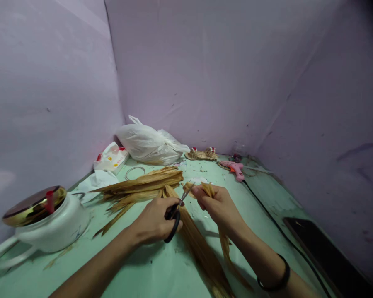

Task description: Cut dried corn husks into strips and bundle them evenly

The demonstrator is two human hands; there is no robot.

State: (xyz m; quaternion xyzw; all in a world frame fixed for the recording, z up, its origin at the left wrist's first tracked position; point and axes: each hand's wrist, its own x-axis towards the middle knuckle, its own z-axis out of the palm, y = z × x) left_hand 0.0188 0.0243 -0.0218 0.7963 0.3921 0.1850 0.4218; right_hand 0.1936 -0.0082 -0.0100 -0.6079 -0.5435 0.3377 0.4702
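Observation:
My left hand (153, 221) is closed around black-handled scissors (175, 225), with the fingers in the loops and the blades pointing up and right. My right hand (220, 207) pinches a brown dried leaf strip (225, 246); its tail hangs below the palm and a short end sticks up above the fingers. The scissor tips are close to the right fingertips; whether they touch the strip I cannot tell. Under and between my hands lie long dried leaf strips (202, 256), running toward the front edge. A bundle of dried leaves (143, 184) spreads out beyond my left hand.
At left stands a white pot (54, 223) with a gold-rimmed lid. Behind are a tissue box (112, 159), a wire ring (135, 173), a white plastic bag (152, 145) and a woven piece (201, 155). At right are a pink glue gun (236, 169), its black cord and a phone-like dark slab (323, 252).

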